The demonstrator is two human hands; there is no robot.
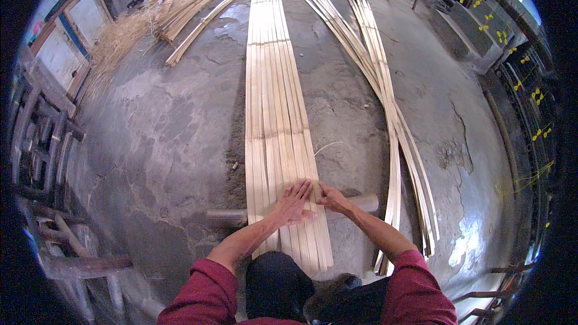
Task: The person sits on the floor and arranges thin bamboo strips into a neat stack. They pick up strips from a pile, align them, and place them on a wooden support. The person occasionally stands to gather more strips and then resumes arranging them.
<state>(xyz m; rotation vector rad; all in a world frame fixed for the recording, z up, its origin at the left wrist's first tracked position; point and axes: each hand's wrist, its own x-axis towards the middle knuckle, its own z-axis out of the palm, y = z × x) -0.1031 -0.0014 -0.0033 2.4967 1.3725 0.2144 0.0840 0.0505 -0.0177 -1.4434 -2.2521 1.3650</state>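
A long row of pale split-bamboo strips (pixel 278 108) lies side by side, running away from me. Its near part passes over a round log (pixel 226 218) set crosswise. My left hand (pixel 292 203) rests flat on top of the strips, fingers stretched forward and thumb pointing right. At the row's right edge, my right hand (pixel 331 196) is closed around the outermost strip, its lower fingers partly hidden. The two hands are close together, just in front of my knees. One thin curved sliver (pixel 330 145) sticks out from the row's right side.
To the right, two loose bundles of bamboo strips (pixel 394 123) cross on the concrete floor (pixel 150 138). More strips (pixel 208 9) and a heap of straw-like shavings (pixel 129 36) lie far left. Wooden frames (pixel 45 138) stand at left; a rack with yellow ties (pixel 537 95) lines the right.
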